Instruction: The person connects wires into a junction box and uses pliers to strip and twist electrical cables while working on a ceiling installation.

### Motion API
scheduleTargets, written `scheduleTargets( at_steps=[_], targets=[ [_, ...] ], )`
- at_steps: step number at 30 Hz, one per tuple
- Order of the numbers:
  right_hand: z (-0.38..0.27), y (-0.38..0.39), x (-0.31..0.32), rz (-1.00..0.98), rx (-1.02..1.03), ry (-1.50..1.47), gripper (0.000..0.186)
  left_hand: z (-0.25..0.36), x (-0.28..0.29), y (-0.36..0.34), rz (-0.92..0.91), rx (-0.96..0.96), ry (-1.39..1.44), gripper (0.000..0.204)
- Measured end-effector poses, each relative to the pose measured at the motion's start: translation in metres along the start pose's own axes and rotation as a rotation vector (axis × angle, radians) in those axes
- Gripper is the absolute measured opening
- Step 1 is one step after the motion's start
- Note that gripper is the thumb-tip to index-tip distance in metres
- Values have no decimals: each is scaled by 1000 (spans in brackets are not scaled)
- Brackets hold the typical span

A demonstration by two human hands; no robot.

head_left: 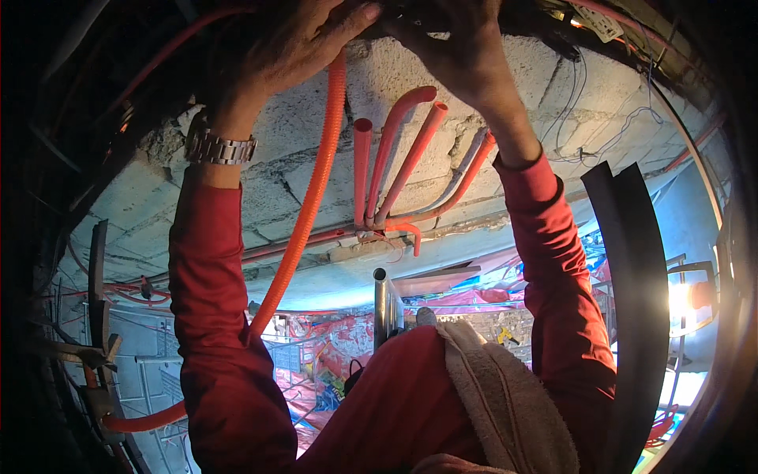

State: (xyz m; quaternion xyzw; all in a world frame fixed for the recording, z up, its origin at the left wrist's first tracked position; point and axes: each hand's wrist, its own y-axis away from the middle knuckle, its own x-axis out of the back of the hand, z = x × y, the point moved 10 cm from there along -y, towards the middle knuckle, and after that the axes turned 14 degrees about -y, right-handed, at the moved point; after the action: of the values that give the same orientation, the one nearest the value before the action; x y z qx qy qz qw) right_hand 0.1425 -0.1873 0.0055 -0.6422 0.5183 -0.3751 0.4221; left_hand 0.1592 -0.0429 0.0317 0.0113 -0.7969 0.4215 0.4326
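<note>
Both arms, in red sleeves, are raised overhead. My left hand (pixel 309 49), with a metal-banded watch (pixel 219 148) on its wrist, is at the top edge with its thumb stretched toward the right. An orange corrugated conduit (pixel 314 193) runs up to just beneath this hand. Whether the hand grips it, I cannot tell. My right hand (pixel 467 59) is across from it, its fingers bent inward and lost in shadow and the frame's edge. Between the hands, dark shapes are too dim to name.
Several smooth orange-red pipes (pixel 410 162) stick out in front of the pale block wall (pixel 268 178). Thin wires (pixel 580 95) dangle at the upper right. A dark metal channel (pixel 632 292) rises on the right, near a bright lamp (pixel 688 299). A towel (pixel 505 395) lies across my leg.
</note>
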Motion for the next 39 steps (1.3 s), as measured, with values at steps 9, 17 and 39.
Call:
scheduleTargets(
  at_steps=[9,17,39],
  targets=[
    [27,27,-16,33,-474,-768,40,-6,19,2,177,-42,83,32],
    [-37,-4,-15,-69,66,98,40,-40,-8,23,-112,221,-96,28],
    [4,-6,-19,7,-220,-726,47,-19,-2,12,134,-13,231,42]
  ],
)
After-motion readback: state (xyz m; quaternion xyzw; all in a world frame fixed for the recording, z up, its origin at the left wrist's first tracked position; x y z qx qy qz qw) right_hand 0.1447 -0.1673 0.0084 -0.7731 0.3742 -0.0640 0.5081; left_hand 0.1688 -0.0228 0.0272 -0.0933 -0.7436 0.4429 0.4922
